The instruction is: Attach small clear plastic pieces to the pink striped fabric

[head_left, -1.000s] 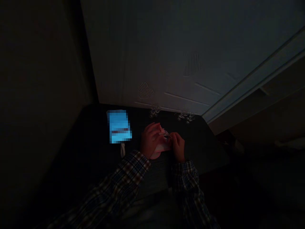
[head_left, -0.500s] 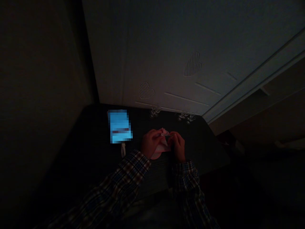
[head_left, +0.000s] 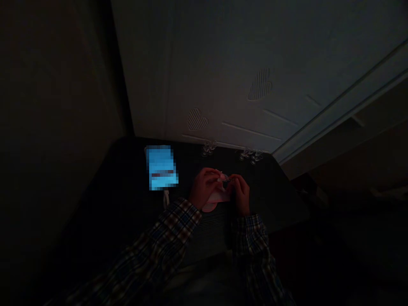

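In very dim light, my left hand (head_left: 202, 189) is closed, its fingertips pinching one side of a small pale, glinting thing (head_left: 225, 178) that may be a chain or beaded piece. On the other side, the fingers of my right hand (head_left: 241, 194) are pinched together at its end. Beneath the hands lies a pinkish sheet (head_left: 219, 196), paper or cloth; I cannot tell which. A rounded pink piece (head_left: 209, 207) shows at the sheet's lower left, partly covered by my left hand.
A lit screen (head_left: 162, 166), blurred into blocks, lies left of my hands on the dark table (head_left: 270, 204), with a white strap or cable (head_left: 166, 198) below it. Clear, shiny small objects (head_left: 209, 148) and a second cluster (head_left: 250, 155) stand along the white panel (head_left: 223, 85) behind.
Both hands keep their pinch and shift only slightly; the left hand's fingers are raised a little over the pink sheet. The whole view has moved slightly.
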The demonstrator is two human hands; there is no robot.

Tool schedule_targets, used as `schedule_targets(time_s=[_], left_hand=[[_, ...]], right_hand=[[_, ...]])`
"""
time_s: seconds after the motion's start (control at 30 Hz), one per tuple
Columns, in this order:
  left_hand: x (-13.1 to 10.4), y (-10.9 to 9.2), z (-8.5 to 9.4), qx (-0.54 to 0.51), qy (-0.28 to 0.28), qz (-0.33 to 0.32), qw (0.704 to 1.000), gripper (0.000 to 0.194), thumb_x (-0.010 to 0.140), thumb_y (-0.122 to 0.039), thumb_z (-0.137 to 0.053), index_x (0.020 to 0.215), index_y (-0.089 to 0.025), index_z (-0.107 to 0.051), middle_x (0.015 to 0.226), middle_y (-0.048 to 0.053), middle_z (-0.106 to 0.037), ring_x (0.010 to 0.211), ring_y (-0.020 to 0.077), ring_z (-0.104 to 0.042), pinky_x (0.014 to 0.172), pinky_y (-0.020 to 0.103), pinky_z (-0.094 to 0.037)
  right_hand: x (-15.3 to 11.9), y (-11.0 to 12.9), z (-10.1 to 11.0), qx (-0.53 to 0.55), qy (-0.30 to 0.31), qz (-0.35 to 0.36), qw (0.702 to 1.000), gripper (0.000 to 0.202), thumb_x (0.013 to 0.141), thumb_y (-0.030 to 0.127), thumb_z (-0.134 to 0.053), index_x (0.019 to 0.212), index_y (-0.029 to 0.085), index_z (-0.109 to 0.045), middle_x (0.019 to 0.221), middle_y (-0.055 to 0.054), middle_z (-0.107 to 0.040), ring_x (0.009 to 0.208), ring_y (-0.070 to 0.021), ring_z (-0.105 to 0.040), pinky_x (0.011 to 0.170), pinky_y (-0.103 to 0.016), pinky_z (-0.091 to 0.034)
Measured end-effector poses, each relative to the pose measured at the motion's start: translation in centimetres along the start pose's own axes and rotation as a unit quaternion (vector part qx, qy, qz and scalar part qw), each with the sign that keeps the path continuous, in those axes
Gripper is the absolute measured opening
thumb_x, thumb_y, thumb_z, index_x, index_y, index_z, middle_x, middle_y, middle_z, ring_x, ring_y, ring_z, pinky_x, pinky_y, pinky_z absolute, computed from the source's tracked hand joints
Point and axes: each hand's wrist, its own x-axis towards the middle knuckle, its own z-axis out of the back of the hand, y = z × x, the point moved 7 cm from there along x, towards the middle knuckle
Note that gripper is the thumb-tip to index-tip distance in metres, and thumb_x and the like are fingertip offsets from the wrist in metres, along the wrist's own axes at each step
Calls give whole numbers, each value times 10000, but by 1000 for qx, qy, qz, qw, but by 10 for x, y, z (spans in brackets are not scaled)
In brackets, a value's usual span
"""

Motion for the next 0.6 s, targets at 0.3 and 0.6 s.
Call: schedule_targets(time_s=[0.3,0.6], left_hand=[[0,-1,-2,-44,4,-12,999,151,736,-98,-595,822,-193,-675,1014,48,-539,975,172,-550,868,337,-480],[-3,-3,-4,-24,12,-11,1000,202,775,-124,-556,916,-213,-671,1070,53,-537,1008,177,-542,896,345,-469]], right_hand=[[-1,2,-1,13,-6,-8,1000,282,880,414,-405,913,180,-560,564,25,-526,470,-109,-473,462,-216,-366],[0,3,-1,21,-10,-9,1000,286,882,417,-392,913,181,-551,587,21,-533,487,-110,-484,474,-220,-376]])
